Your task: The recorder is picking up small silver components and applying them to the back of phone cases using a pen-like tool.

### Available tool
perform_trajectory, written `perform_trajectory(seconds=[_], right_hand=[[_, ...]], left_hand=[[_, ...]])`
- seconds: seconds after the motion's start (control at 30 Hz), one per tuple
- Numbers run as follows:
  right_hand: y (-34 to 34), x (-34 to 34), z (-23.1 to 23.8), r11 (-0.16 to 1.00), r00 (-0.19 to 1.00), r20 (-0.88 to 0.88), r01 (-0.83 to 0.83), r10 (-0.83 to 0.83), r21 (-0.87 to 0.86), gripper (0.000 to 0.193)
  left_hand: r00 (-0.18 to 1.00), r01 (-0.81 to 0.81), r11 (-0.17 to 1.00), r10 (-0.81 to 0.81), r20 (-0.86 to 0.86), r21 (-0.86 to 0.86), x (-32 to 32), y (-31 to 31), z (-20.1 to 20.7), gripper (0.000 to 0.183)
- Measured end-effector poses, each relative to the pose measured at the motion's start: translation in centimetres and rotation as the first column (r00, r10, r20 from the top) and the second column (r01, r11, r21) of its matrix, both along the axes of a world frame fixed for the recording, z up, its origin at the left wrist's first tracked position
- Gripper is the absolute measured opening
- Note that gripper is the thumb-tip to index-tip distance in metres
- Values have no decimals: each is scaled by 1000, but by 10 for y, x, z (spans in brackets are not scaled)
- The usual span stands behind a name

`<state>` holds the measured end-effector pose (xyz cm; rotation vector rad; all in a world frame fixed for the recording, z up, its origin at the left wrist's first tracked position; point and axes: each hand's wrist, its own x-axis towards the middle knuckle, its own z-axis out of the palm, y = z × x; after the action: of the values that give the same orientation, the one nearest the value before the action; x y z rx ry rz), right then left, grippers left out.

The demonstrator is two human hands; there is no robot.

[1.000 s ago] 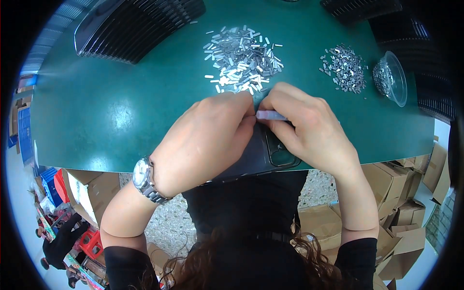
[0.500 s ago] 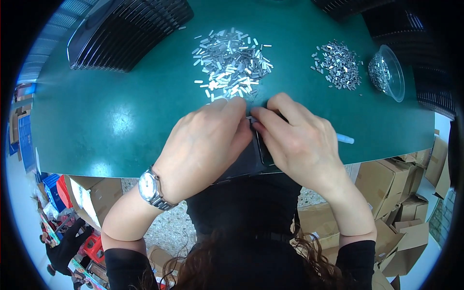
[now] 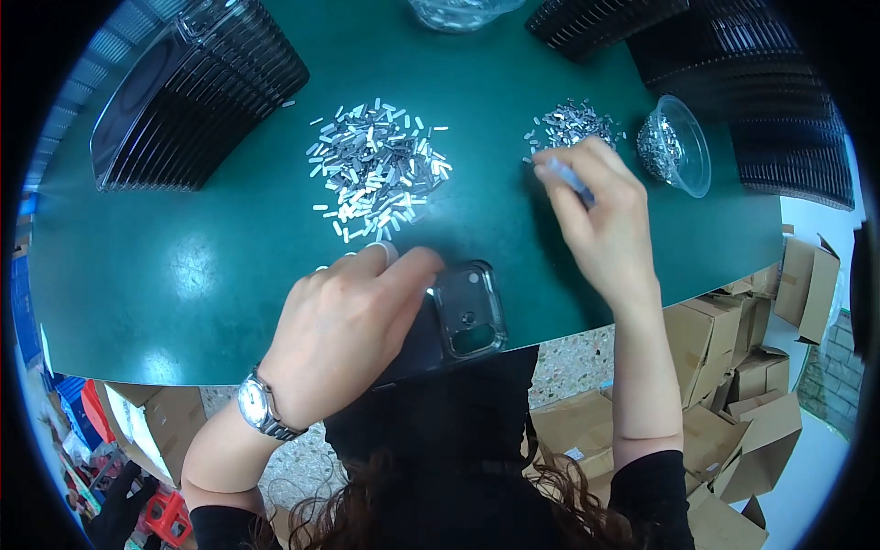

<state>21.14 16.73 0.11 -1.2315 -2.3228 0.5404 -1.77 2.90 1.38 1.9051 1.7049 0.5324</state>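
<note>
Your L hand (image 3: 341, 312) is half-curling over phone case (image 3: 461, 310), can't tell grip; R hand (image 3: 605, 220)'s pinching lt-blue pen-like tool (image 3: 570, 180) nr small silvery bits (image 3: 573, 122).

Pale glare on green tabletop (image 3: 193, 266)

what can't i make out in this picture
All in the head view:
- Dark case: partly hidden under the left hand.
- Pale stick: blurred, and partly covered by the right hand.
- Right-hand pile of small pieces: each too small for detail.
- Clear bowl at the far side: cut off by the picture's top edge.
</note>
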Motion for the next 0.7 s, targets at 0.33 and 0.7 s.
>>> perform_trajectory(seconds=[0.33,0.7], right_hand=[[15,-13,5,991,980,151,-130,126,14,16],[-33,-25,-1,868,874,33,-485,484,106,17]], left_hand=[[999,1,1000,0,45,-18,6,20,-7,9],[990,-20,996,32,140,-86,3,27,-10,9]])
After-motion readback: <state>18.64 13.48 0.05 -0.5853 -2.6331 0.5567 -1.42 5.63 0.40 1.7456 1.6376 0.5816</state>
